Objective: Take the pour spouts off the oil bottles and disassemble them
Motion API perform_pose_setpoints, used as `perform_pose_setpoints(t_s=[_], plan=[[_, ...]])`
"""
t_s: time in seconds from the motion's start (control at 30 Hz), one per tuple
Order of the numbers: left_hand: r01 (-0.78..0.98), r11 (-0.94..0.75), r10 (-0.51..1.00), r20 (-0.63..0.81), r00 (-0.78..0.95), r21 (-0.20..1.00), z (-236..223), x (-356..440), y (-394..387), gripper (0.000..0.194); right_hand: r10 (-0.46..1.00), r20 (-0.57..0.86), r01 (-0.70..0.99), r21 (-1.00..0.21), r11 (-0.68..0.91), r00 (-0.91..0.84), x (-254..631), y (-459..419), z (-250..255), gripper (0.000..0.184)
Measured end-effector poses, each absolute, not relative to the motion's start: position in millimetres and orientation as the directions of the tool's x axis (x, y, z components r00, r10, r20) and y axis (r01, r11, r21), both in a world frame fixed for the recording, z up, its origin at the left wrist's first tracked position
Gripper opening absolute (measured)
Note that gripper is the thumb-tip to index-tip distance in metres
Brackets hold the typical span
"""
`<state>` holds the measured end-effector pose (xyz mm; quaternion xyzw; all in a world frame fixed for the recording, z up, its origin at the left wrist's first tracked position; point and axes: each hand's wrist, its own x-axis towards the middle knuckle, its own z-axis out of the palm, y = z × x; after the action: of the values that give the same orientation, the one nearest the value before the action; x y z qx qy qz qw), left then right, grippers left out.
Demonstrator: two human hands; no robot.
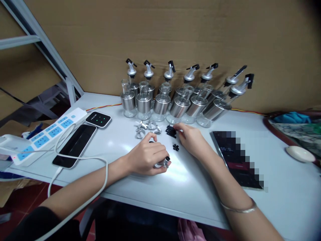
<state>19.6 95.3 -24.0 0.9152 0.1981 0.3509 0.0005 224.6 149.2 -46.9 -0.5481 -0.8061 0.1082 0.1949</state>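
Note:
My left hand (147,156) rests on the white table (180,187), fingers curled round a small silver pourer spout (163,163) with a black tip. My right hand (192,138) reaches to a little heap of black plastic parts (171,130), its fingertips pinched together at the heap. A few more black pieces (176,147) lie between my hands. Loose silver spout caps (147,127) lie just beyond my left hand. Behind them stand several glass bottles with steel sleeves (162,103), most capped with silver and black pourers (169,71).
To the left lie a white power strip (50,130), a black phone (75,144) on a white cable, and a small black device with green lights (98,119). A dark tablet (238,160) lies right of my hands, a white oval object (300,153) farther right. Cardboard forms the back wall.

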Motion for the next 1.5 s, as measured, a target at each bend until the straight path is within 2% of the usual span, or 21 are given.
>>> perform_pose_setpoints(t_s=[0.17, 0.37, 0.7, 1.13, 1.5], plan=[[0.371, -0.919, 0.366, 0.636, 0.679, 0.133, -22.6, 19.3, 95.1, 0.010, 0.880, 0.296, 0.777, -0.420, 0.468, -0.370, 226.0, 153.0, -54.0, 0.033], [0.383, -0.915, 0.372, 0.634, 0.678, 0.127, -21.2, 19.2, 94.8, 0.013, 0.815, 0.381, 0.772, -0.305, 0.557, -0.437, 227.7, 154.6, -58.3, 0.035], [0.382, -0.917, 0.368, 0.627, 0.686, 0.120, -20.7, 19.0, 95.1, 0.012, 0.855, 0.270, 0.825, -0.250, 0.506, -0.443, 227.7, 149.4, -50.0, 0.034], [0.385, -0.915, 0.375, 0.613, 0.695, 0.123, -22.2, 18.3, 95.2, 0.011, 0.868, 0.214, 0.830, -0.259, 0.493, -0.449, 226.2, 146.3, -40.8, 0.031], [0.393, -0.912, 0.380, 0.600, 0.704, 0.116, -22.1, 18.4, 95.4, 0.012, 0.851, 0.224, 0.791, -0.315, 0.525, -0.475, 226.1, 144.8, -39.0, 0.029]])
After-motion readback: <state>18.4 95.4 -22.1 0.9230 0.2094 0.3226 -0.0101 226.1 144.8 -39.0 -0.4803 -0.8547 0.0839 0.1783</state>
